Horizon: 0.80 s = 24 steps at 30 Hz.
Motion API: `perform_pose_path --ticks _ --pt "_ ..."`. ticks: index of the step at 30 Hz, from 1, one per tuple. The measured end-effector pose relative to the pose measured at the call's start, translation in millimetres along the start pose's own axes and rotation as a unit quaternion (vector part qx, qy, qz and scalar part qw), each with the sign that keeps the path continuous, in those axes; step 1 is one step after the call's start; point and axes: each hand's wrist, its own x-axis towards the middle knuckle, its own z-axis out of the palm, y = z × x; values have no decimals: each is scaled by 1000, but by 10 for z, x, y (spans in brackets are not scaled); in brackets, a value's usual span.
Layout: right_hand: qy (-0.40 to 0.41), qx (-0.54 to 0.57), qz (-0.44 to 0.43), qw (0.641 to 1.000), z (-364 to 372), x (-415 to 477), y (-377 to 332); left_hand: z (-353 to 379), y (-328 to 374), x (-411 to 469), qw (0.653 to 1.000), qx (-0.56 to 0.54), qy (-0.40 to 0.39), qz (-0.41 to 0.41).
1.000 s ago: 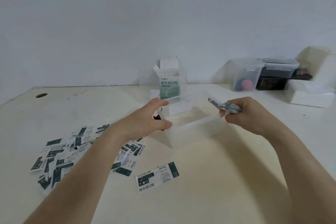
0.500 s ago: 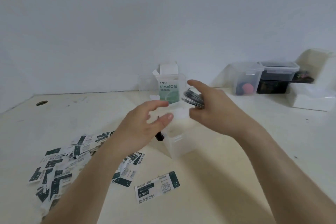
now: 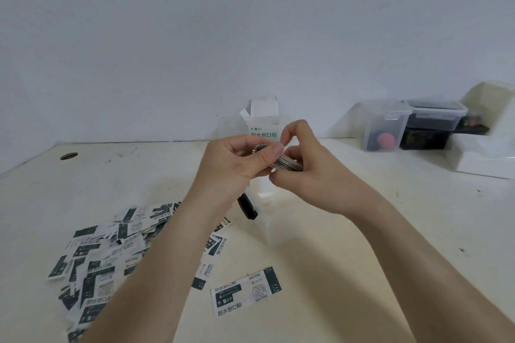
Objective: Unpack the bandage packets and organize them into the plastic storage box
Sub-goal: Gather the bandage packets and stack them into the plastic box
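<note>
Above the desk (image 3: 139,175), one bandage stack (image 3: 288,164) is now clasped by the left grip (image 3: 234,161) besides the right grip (image 3: 312,172).

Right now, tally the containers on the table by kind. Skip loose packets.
Clear plastic boxes: 3 (near storage box, tub with red item, lidded tub)
Cardboard cartons: 1 (open bandage carton)
Black boxes: 1 (black box under the lidded tub)
Total: 5
Faint clear shape behind the carton and white shape far right: unclear, not counted.
</note>
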Motion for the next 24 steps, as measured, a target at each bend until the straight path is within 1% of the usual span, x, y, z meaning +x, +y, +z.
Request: perform_pose_path --ticks 2,4,6,9,13,16,18,20,21,22,24 --pt "-31 52 20 998 -79 -16 -12 -34 24 32 1000 22 -12 -9" --pt "-61 92 23 994 -166 -19 -10 -69 48 71 998 48 -19 -17" --pt "-82 93 22 992 -234 1 6 -88 70 103 997 65 -28 -27" --pt "-118 84 43 989 -283 52 30 -82 87 133 994 89 -39 -39" --pt "-156 61 65 984 -295 90 30 -62 76 162 992 115 -23 -52" --pt "-148 72 76 983 -277 121 46 -52 58 167 993 110 -1 -51" --pt "-137 117 79 980 -247 135 80 -38 67 155 995 92 3 -48" --pt "-118 188 82 971 -206 150 129 -32 76 140 996 65 -20 -49" --pt "-108 231 86 963 -195 156 164 -47 66 123 995 76 -40 -41" --pt "-99 266 91 954 -185 165 203 -74 57 100 991 112 -63 -24" --pt "-89 316 100 939 -170 173 272 -95 39 18 968 222 -115 1"
